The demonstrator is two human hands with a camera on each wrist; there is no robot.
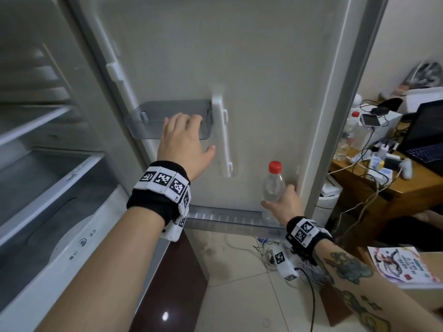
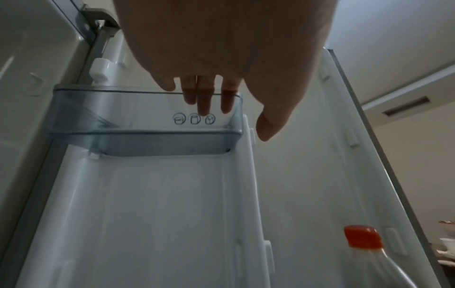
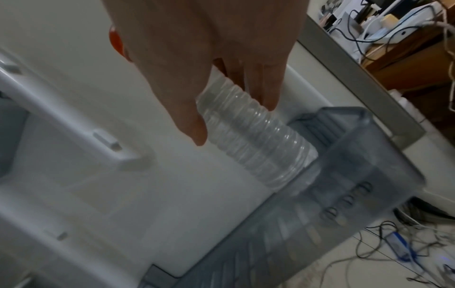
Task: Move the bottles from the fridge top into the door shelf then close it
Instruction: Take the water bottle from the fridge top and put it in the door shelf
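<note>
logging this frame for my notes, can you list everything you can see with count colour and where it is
bottle: one, clear with a red cap, lower end in the lower door shelf, right end
lower door shelf: one, grey see-through, foot of the open fridge door
upper door shelf: one, grey see-through, left half of the door, mid height
fridge door: one, white, swung open
fridge interior: white shelves and drawer, at left
desk: one, brown wood, at right, with a laptop, cables and another red-capped bottle
booklet: one, colourful, lower right
left hand: fingers over the upper door shelf's rim
right hand: grips the bottle
</note>
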